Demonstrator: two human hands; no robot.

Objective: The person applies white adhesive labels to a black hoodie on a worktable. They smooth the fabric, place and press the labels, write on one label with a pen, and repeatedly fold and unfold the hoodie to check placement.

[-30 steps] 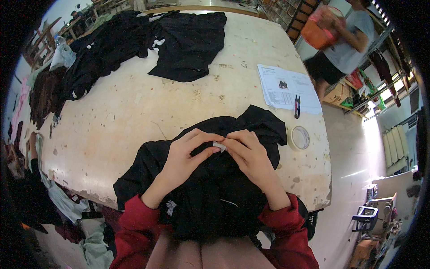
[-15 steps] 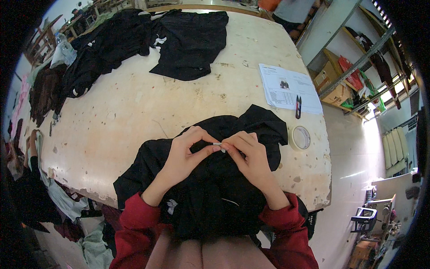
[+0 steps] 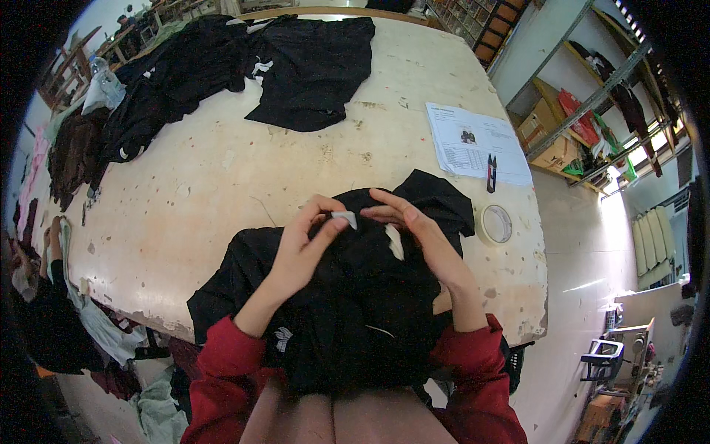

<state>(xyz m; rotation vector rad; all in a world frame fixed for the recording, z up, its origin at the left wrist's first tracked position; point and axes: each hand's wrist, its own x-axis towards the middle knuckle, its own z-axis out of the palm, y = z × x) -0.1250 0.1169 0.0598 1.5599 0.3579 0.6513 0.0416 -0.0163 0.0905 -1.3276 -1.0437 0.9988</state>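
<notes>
A crumpled black garment (image 3: 355,296) lies in front of me, over the table's near edge. Above it, my left hand (image 3: 302,244) pinches a small white piece (image 3: 345,218), perhaps a label or a bit of tape, between thumb and forefinger. My right hand (image 3: 425,233) is open beside it, fingers stretched toward the left hand and holding nothing I can see. Just below the right fingers is a second white scrap (image 3: 394,243); whether it rests on the cloth or is in the air I cannot tell.
To the right are a tape roll (image 3: 495,225), thread snips (image 3: 492,174) and printed sheets (image 3: 458,140). More black garments (image 3: 310,74) cover the far left of the pale table (image 3: 214,185), near a plastic bottle (image 3: 107,81). Another person's arm (image 3: 53,244) reaches in at the left edge.
My hands, together at a small white piece before, have come apart. The left keeps a white piece, the right has opened, and a separate white scrap now shows beneath it.
</notes>
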